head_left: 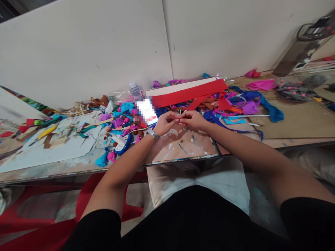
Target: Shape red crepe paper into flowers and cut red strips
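Note:
Above the worktable (201, 146), my left hand (166, 123) and my right hand (194, 120) meet fingertip to fingertip. Both pinch a small piece of red crepe paper (180, 120); my fingers cover most of it, so its shape is hard to make out. A wide strip of red crepe paper (188, 93) lies just beyond my hands. Beside my left hand is a bright phone screen (146, 111), partly blurred out. Blue crepe paper (209, 115) lies close to my right hand.
Crumpled coloured paper pieces (125, 107) are heaped on the left, near a blue power strip (123, 144). A plastic bottle (135, 89) stands behind the phone. A tape roll (238, 101) rests among purple scraps on the right. A red chair (89, 191) is below the table.

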Demonstrator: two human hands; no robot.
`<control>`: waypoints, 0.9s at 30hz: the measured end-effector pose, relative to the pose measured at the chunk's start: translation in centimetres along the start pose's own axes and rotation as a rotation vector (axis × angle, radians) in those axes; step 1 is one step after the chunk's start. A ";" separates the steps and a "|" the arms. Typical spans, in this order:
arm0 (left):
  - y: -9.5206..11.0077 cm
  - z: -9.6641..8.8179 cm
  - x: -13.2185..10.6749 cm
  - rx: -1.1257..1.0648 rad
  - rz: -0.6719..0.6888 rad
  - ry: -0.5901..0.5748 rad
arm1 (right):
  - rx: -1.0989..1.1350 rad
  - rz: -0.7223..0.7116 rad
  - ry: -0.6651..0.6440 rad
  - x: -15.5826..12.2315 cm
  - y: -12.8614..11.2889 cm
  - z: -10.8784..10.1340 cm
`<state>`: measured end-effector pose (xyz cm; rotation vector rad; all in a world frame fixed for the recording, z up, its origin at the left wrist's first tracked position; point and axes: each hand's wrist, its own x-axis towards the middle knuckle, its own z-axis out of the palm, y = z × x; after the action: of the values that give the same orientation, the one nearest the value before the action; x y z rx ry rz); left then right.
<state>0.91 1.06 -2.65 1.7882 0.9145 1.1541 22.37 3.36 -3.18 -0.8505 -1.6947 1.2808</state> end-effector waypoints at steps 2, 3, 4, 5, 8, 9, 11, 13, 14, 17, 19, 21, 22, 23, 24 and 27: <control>0.0 -0.1 0.1 -0.037 -0.016 0.008 | -0.071 -0.052 -0.002 -0.2 -0.2 -0.1; 0.1 -0.1 0.2 -0.051 -0.023 0.014 | -0.122 -0.095 -0.004 -0.3 -0.3 -0.2; 0.1 -0.2 0.2 -0.060 -0.028 0.019 | -0.181 -0.144 -0.005 -0.4 -0.3 -0.3; 0.1 -0.2 0.2 -0.064 -0.032 0.025 | -0.240 -0.192 -0.005 -0.4 -0.4 -0.4; 0.0 -0.2 0.2 -0.074 -0.048 0.033 | -0.367 -0.278 0.011 -0.5 -0.4 -0.7; 0.0 -0.2 0.2 -0.081 -0.055 0.033 | -0.385 -0.285 0.017 -0.5 -0.5 -0.7; 0.1 -0.1 0.2 -0.091 -0.062 0.031 | -0.398 -0.281 0.024 -0.5 -0.5 -0.8; 0.2 -0.1 0.2 -0.093 -0.060 0.027 | -0.394 -0.276 0.029 -0.5 -0.7 -0.9; 0.3 -0.1 0.2 -0.094 -0.058 0.025 | -0.389 -0.276 0.031 -0.5 -0.8 -0.9; 0.4 -0.1 0.2 -0.111 -0.065 0.018 | -0.372 -0.290 0.041 -0.5 -0.9 -0.9; 0.5 -0.1 0.2 -0.126 -0.081 0.016 | -0.378 -0.299 0.043 -0.5 -0.9 -1.0; 0.4 -0.1 0.2 -0.136 -0.110 0.022 | -0.408 -0.306 0.042 -0.4 -0.9 -1.1; 0.3 -0.1 0.2 -0.138 -0.126 0.025 | -0.428 -0.312 0.037 -0.4 -0.9 -1.1; 0.3 -0.1 0.2 -0.138 -0.141 0.024 | -0.448 -0.321 0.029 -0.4 -0.9 -1.2; 0.2 -0.1 0.2 -0.135 -0.152 0.022 | -0.462 -0.333 0.023 -0.3 -0.9 -1.2; -0.1 -0.1 0.2 -0.121 -0.167 0.001 | -0.479 -0.358 0.006 -0.3 -1.0 -1.3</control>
<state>0.83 1.37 -2.66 1.5835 0.9547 1.0804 23.59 3.39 -2.13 -0.7653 -2.0748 0.6399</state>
